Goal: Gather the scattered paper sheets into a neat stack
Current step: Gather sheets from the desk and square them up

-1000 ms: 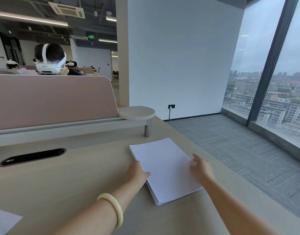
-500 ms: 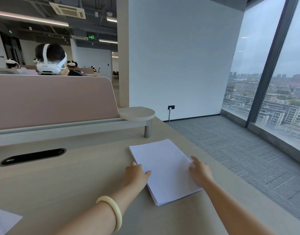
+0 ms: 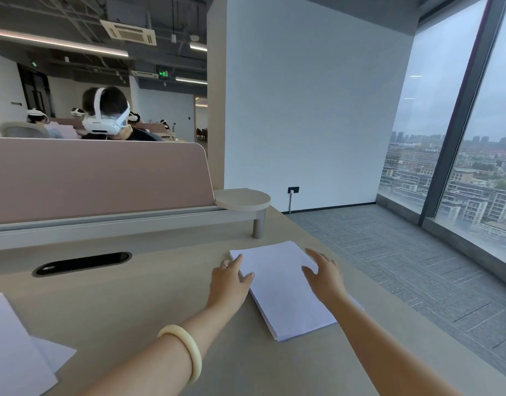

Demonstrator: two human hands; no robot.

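Both hands are laid flat w/ fingers spread, nothing gripped. Left hand (image 3: 229, 281) is pressed on the desk at the stack's left long edge, thumb and fingertips lapped onto the top sheet; a ring is seen on one finger. Right hand (image 3: 326, 274) is placed palm-down on the right side of the stack, fingers pointed away from the person. Whether the right palm is fully touching the paper can't be told.

Paper stack (image 3: 283, 287) is set on the desk's right part, near the right edge, long axis angled slightly from near-right to far-left. Sheets are squared up approx. evenly; layered edges are visible at the near left corner. It is bracketed between the two hands.

A pale bangle (image 3: 186, 351) is worn on the left forearm. Two more loose sheets (image 3: 17, 350) are seen at the desk's near-left corner, overlapped, well apart from the stack, partly cut off by the frame.

Desk (image 3: 131, 298) is light wood-tone. A dark oval cable slot (image 3: 83, 263) is cut into it, far-left of the stack. Behind it a pink divider panel (image 3: 97, 175) is mounted, w/ a small round shelf (image 3: 243, 199) on a post at its right end, just beyond the stack. Beyond the panel a person w/ a white headset (image 3: 106, 122) is seated. Grey carpet and a large window are seen to the right.
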